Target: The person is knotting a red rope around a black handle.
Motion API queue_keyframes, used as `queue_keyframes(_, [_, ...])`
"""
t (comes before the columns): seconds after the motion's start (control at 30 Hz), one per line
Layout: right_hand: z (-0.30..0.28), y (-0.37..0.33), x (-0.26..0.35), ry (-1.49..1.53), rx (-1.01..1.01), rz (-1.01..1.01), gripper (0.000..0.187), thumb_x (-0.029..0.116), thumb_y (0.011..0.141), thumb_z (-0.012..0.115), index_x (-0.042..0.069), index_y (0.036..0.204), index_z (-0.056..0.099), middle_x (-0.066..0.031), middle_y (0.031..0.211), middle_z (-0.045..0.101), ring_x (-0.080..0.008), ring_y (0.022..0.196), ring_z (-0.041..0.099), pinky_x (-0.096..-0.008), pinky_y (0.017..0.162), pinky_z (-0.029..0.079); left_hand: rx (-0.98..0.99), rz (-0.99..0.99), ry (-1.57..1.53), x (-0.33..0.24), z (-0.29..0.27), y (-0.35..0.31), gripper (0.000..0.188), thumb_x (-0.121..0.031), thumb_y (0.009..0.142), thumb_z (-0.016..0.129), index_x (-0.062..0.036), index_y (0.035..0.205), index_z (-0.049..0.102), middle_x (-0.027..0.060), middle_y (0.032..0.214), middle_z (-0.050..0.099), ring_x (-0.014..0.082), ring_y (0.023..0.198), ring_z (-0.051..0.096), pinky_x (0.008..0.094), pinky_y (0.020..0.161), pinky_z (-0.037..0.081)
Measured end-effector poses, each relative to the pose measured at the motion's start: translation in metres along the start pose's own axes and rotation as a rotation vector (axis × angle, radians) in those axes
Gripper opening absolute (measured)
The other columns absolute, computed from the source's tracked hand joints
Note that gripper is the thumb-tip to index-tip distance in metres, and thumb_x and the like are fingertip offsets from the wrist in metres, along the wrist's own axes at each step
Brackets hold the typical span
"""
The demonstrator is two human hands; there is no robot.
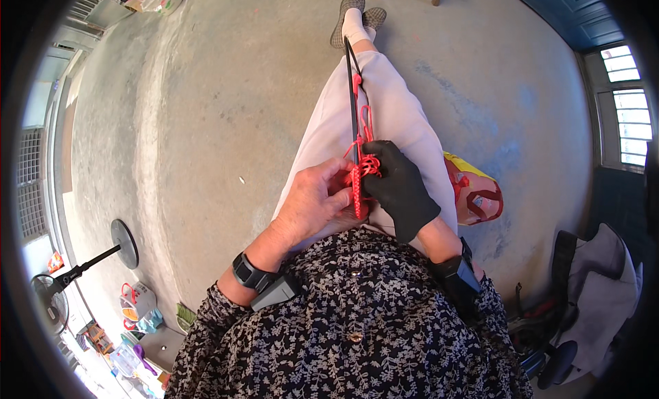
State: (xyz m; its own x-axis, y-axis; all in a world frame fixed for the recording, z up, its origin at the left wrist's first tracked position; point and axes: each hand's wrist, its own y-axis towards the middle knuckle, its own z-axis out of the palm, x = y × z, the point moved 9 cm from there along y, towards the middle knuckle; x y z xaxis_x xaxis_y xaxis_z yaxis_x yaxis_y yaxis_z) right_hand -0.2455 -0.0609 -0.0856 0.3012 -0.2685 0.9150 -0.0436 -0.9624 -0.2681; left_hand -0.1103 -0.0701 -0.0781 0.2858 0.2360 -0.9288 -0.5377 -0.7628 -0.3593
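One length of red braid (pixel 357 193), standing in line with the lap between the two hands, lower end near the hem of the shirt. One left hand (pixel 310 198), bare: thumb and fingers closed narrowly on the braid's left side. One right hand (pixel 401 188), black-gloved: fingers curled in on a bundle of loose red cord (pixel 371 166) just beside the braid; the exact hold of its fingertips is hidden. One black strand (pixel 353 100), doubled, running from the braid down the legs to the ankles, with a red knot (pixel 357 80) on it. One pair of pale trousers (pixel 405 118), legs together; two grey shoes (pixel 351 13), crossed. One patterned dark shirt (pixel 343 289). One red-and-yellow bag (pixel 478 196) on the concrete floor (pixel 226 90), right of the knees. One round black stand base (pixel 125 244), at left.
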Motion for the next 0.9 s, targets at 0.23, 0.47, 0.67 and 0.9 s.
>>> queue_keyframes(0.23, [-0.003, -0.002, -0.007, 0.293, 0.095, 0.114, 0.033, 0.013, 0.087, 0.063, 0.007, 0.118, 0.055, -0.0051, 0.091, 0.065, -0.0093, 0.082, 0.061, -0.026, 0.064, 0.05, -0.043, -0.039, 0.181, 0.0, -0.016, 0.001, 0.022, -0.007, 0.092, 0.06, -0.0014, 0.113, 0.058, 0.0024, 0.097, 0.065, 0.0055, 0.078, 0.06, 0.0232, 0.062, 0.052])
queue_keyframes(0.47, [-0.033, -0.001, -0.005, 0.335, -0.019, 0.114, 0.033, 0.012, 0.088, 0.061, 0.007, 0.121, 0.054, -0.0031, 0.094, 0.065, -0.0069, 0.078, 0.06, -0.0204, 0.052, 0.044, -0.421, -0.039, -0.649, -0.011, -0.095, -0.021, 0.029, -0.026, 0.097, 0.055, -0.0082, 0.12, 0.058, 0.0016, 0.1, 0.064, 0.0096, 0.085, 0.061, 0.0233, 0.058, 0.05])
queue_keyframes(0.67, [-0.04, 0.0, 0.034, 0.105, -0.145, -0.176, 0.039, 0.014, 0.085, 0.069, 0.006, 0.12, 0.054, -0.0066, 0.102, 0.066, -0.0144, 0.088, 0.063, -0.0277, 0.076, 0.05, -0.283, 0.309, -1.062, -0.089, -0.134, -0.068, 0.03, -0.023, 0.096, 0.058, -0.0035, 0.118, 0.056, 0.0057, 0.107, 0.062, 0.0144, 0.079, 0.062, 0.025, 0.053, 0.047])
queue_keyframes(0.9, [-0.015, -0.003, 0.108, -0.31, -0.118, -0.416, 0.04, 0.019, 0.078, 0.072, 0.005, 0.114, 0.059, -0.0123, 0.108, 0.062, -0.028, 0.109, 0.056, -0.0383, 0.095, 0.043, 0.05, 0.6, -1.151, -0.179, -0.139, -0.116, 0.008, -0.013, 0.101, 0.045, -0.0075, 0.105, 0.044, 0.0032, 0.096, 0.047, 0.0143, 0.085, 0.047, 0.031, 0.079, 0.044])
